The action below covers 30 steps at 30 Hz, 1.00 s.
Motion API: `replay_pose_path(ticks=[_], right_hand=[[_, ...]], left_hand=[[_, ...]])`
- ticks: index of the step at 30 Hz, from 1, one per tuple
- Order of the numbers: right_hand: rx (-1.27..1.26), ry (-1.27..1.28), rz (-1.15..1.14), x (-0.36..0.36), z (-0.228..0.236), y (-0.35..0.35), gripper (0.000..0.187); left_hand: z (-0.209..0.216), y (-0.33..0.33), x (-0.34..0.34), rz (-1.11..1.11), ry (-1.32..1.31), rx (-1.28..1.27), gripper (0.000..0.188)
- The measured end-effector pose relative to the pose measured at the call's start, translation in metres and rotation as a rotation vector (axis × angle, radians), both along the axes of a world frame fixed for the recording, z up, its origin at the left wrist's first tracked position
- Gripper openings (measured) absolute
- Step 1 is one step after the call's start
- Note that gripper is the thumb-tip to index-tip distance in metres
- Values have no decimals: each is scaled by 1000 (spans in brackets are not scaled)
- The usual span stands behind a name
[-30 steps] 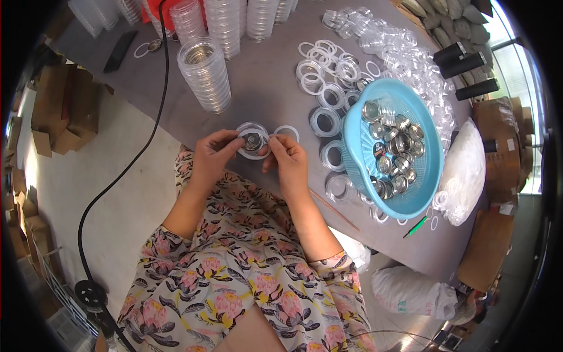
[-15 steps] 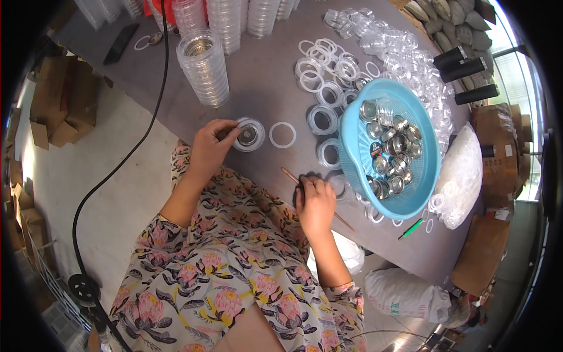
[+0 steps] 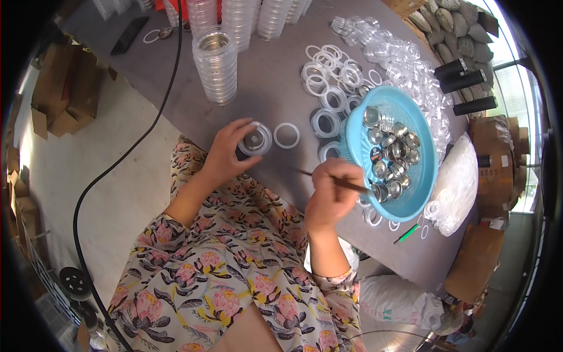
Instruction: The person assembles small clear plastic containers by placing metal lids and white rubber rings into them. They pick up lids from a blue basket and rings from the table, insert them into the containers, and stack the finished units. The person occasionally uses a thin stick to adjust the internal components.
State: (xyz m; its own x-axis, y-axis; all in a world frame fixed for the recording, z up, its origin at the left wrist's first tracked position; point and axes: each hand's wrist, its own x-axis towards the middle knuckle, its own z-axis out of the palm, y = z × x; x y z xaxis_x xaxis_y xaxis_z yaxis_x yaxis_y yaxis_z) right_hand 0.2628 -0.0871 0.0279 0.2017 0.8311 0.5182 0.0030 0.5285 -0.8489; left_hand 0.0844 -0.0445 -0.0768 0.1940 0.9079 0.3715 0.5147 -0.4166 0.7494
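Fingers of the left hand (image 3: pixel 226 151) curve, apart, around the clear round container (image 3: pixel 254 139) near the table's (image 3: pixel 275 82) front edge, their grip unclear; the right hand's (image 3: pixel 331 195) clamp a blurred brown stick (image 3: pixel 352 185). Best brace the container flat, wrist loose.

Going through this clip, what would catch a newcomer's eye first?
Probably the bright blue basket on the right of the table, holding shiny round metal pieces, with a sprawling heap of clear plastic pieces beyond it. Next, near the middle, the left hand curves around a clear round piece, while the right hand, nearer the basket, grips a thin brown stick.
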Motion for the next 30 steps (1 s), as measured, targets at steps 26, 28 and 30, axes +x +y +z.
replay_pose_path(ticks=[26, 28, 30], right_hand=[[-467, 749, 528, -6, -2, 54, 48], [-464, 493, 330, -14, 2, 49, 33], [-132, 65, 30, -16, -4, 49, 31]], left_hand=[[37, -30, 11, -281, -15, -72, 40], [27, -34, 18, -210, -182, -34, 27], [26, -40, 20, -112, -452, -231, 18]])
